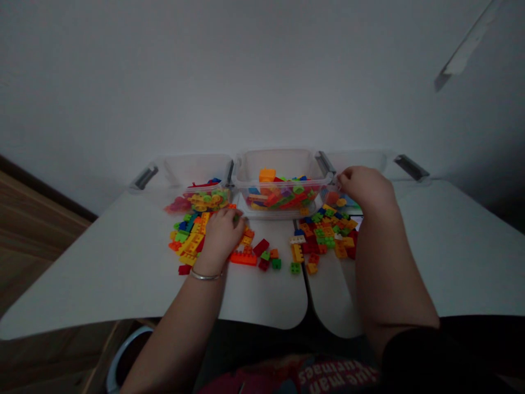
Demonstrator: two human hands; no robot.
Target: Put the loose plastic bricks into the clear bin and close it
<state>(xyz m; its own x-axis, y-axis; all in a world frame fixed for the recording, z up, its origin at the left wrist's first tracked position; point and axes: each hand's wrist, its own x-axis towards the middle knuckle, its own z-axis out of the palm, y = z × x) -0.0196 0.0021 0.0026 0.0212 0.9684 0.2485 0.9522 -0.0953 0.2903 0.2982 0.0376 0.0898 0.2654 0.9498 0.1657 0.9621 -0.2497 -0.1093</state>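
Observation:
My left hand [223, 234] is down at the left pile of toy building bricks [191, 243], its fingers curled. A bit of a green building brick [236, 219] shows between thumb and fingers. My right hand [366, 189] is raised over the left end of the right clear bin [356, 160], fingertips pinched and pointing down. Whatever those fingertips hold, if anything, is hidden. Under and left of that forearm spreads a second pile of bricks [326, 232] in yellow, green, red, blue and orange. Several loose bricks [264, 254] lie between the piles.
A clear middle bin [283, 183] holds mixed bricks, with a large orange block [267, 175] on top. The left clear bin [197, 164] has sorted pieces in it. Two white tabletops [262, 301] meet at a dark gap [308, 290]. A wall [262, 82] rises behind the bins.

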